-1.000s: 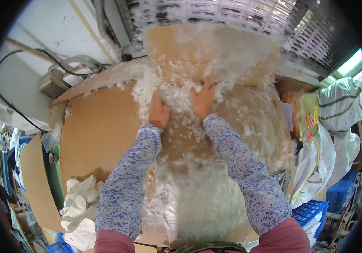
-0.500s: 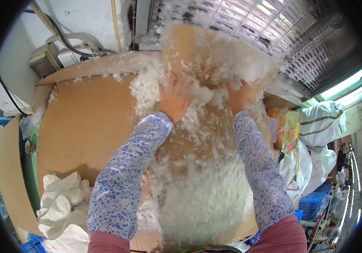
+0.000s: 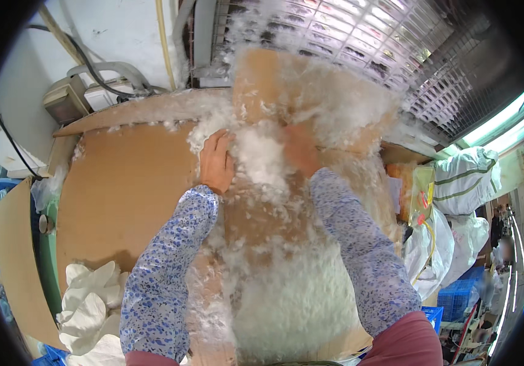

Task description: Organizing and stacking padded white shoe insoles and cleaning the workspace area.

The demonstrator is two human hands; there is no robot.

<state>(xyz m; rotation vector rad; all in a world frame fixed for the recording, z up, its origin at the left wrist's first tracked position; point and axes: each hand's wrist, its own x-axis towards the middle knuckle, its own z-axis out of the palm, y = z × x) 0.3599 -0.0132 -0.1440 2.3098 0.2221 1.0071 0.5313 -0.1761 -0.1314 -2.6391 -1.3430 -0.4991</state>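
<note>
White feathery fluff point(image 3: 263, 160) lies in a loose clump on the cardboard, between my two hands. My left hand point(image 3: 216, 163) rests along its left edge, fingers stretched out and close together, gripping nothing that I can see. On the clump's right side is my right hand point(image 3: 301, 151), so smeared by motion that its fingers cannot be made out. A bigger, thin-spread heap of fluff point(image 3: 292, 299) lies nearer to me between my forearms. Behind my hands an upright cardboard flap point(image 3: 259, 76) is partly coated with fluff.
White cup-shaped fabric pieces point(image 3: 88, 305) are piled at the near left on a bare cardboard sheet point(image 3: 127, 189). A wire grille point(image 3: 347, 36) rises behind the flap. Stuffed white sacks point(image 3: 466, 180) and a blue crate point(image 3: 454, 299) stand at the right. Switch boxes point(image 3: 66, 100) are on the left wall.
Both hands have shifted: the left moved left and slightly nearer, the right moved left. The fluff between them is now gathered into a denser clump.
</note>
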